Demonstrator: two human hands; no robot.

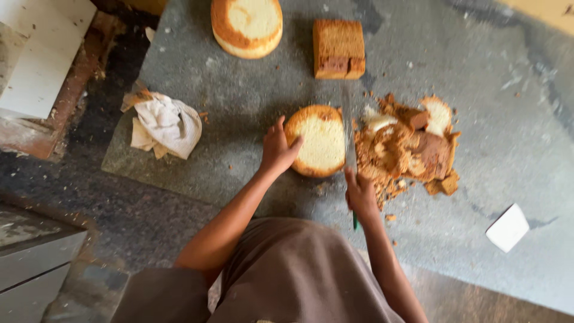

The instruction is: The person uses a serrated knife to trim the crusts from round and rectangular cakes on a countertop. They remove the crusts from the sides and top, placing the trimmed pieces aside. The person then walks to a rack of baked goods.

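Observation:
A round sponge cake (320, 142) with a pale cut top and brown crust lies on the grey stone counter (251, 101). My left hand (277, 148) rests on its left edge, fingers curled against the crust. My right hand (360, 194) grips a long knife (348, 134) with a green handle; the blade runs along the cake's right side. A heap of brown cake trimmings (409, 149) lies just right of the blade.
A larger round cake (247, 25) and a square brown cake (338, 49) sit at the far side of the counter. A crumpled cloth (164, 124) lies at the left. A small white card (507, 227) lies at the right. Crumbs are scattered around.

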